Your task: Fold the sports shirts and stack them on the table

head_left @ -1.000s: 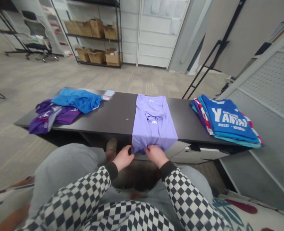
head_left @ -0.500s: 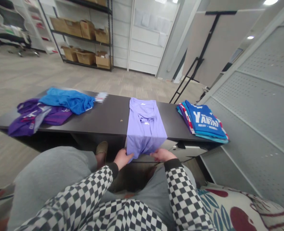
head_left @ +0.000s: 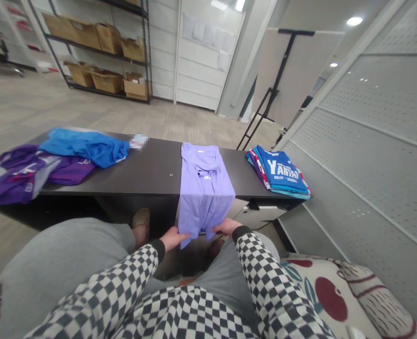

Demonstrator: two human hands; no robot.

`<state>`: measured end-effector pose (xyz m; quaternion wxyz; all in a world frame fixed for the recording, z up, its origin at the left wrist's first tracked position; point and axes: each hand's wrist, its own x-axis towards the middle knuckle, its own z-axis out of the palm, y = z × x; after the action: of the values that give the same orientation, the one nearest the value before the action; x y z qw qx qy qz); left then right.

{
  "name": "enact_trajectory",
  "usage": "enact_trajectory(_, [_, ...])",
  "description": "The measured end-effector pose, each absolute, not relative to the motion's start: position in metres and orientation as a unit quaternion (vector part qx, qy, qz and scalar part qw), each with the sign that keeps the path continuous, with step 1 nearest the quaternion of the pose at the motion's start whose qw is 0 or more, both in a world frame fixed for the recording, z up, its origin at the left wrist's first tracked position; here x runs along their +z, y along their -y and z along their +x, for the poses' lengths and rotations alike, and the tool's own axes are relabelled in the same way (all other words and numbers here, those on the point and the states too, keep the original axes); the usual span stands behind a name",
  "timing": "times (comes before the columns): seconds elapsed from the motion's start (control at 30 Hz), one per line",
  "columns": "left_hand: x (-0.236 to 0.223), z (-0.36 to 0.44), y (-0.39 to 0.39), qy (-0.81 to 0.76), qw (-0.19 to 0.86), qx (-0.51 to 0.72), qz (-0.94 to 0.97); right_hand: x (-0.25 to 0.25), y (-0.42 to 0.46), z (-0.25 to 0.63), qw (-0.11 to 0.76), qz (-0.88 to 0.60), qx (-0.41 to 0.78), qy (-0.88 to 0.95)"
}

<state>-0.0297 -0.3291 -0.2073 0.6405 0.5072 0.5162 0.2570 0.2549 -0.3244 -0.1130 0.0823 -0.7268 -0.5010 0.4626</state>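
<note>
Straight ahead of us, at twelve o'clock, the lavender shirt (head_left: 208,188) lies lengthwise across the low dark cabinet (head_left: 151,169). Its far end rests flat on the top, with two small white marks and a few creases around the middle, and its near end hangs over the front edge towards our lap.

Our left hand (head_left: 173,238) is at the seven o'clock corner of the shirt, pinching the hanging cloth between thumb and fingers. Our right hand (head_left: 227,227) is at the shirt's five o'clock side, its fingers closed together on the edge of the drape. Between our hands, the cloth falls in soft folds and ends in uneven points.

Towards ten o'clock, on the same cabinet, we have a crumpled purple shirt (head_left: 70,173), with a bunched bright blue shirt (head_left: 84,143) lying partly over it. At the blue shirt's two o'clock side is a small pale item (head_left: 138,141), too blurred for us to read.

Between one and two o'clock sits a stack of folded shirts (head_left: 282,172), topped by a blue one with "YANTAI" in white. Beyond the cabinet, at eleven o'clock, a black shelving unit (head_left: 148,52) holds cardboard boxes (head_left: 107,81). A patterned cushion (head_left: 324,292) lies near us at three o'clock.
</note>
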Motion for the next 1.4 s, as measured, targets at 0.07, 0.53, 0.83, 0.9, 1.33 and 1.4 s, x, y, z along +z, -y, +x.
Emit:
enact_trajectory(0.07, [-0.201,-0.034,0.335,-0.509,0.651,0.246,0.506,-0.110,0.330,0.249,0.072,-0.728,0.464,0.500])
enact_trajectory(0.53, [-0.075,-0.073,0.428,-0.465,0.755,0.314,0.340,-0.047,0.491,0.226,0.426,-0.651,0.519,0.352])
enact_trajectory(0.83, [-0.016,-0.107,0.422,-0.423,0.647,0.208,0.599,0.005,0.508,0.270,0.475,-0.617,0.498,0.380])
enact_trajectory(0.9, [0.002,-0.115,0.406,-0.373,0.572,0.189,0.706,0.016,0.502,0.287,0.463,-0.600,0.484,0.437])
enact_trajectory(1.33, [0.065,-0.089,0.257,-0.256,0.279,0.259,0.889,0.105,0.336,0.314,0.304,-0.534,0.250,0.748])
enact_trajectory(1.4, [0.075,-0.082,0.225,-0.270,0.329,0.281,0.860,0.118,0.301,0.318,0.309,-0.514,0.263,0.756])
